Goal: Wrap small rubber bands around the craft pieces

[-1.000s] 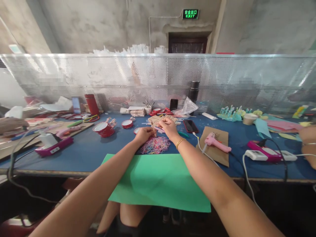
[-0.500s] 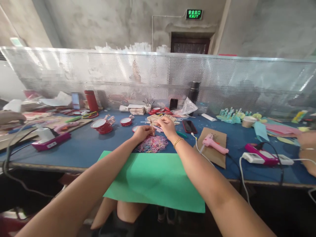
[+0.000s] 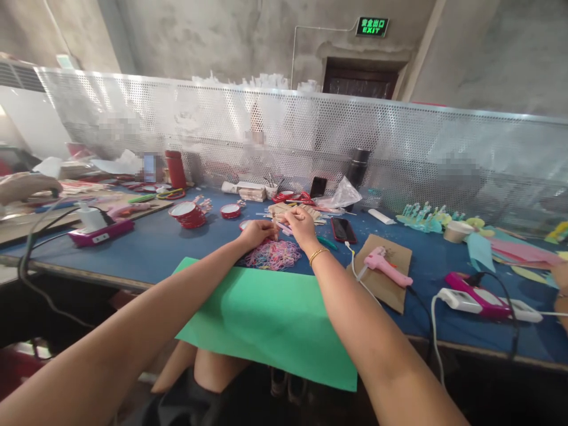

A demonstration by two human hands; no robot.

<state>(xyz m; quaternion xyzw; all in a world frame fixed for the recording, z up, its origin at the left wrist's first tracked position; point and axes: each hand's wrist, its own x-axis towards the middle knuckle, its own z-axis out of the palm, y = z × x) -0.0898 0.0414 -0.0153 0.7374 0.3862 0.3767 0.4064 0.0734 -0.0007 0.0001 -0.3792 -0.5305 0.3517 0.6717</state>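
Above a tangled heap of thin multicoloured bands (image 3: 273, 255), my left hand (image 3: 258, 232) pinches a small light-brown wooden piece (image 3: 276, 231), which stands upright at its fingertips. Close to its right, my right hand (image 3: 300, 226) is closed in a pinch; what its fingers hold is too small to make out. A pale purple strip (image 3: 284, 228) shows between the two hands. Behind them lies a pile of flat wooden sticks (image 3: 284, 209). Under my forearms, a green sheet (image 3: 270, 319) overhangs the front edge of the table.
On the blue table (image 3: 195, 245), a pink glue gun (image 3: 384, 265) rests on brown cardboard (image 3: 393, 296), right of a phone (image 3: 343, 229). Red-sided cups (image 3: 189, 215) stand left. Power strips (image 3: 479, 294) and cables lie at both sides. Another person's hand (image 3: 29, 188) is at far left.
The camera view has tilted and shifted slightly. Both hands stay close together over the bands, and the wooden piece remains at my left fingertips. My right fingers have moved only a little.
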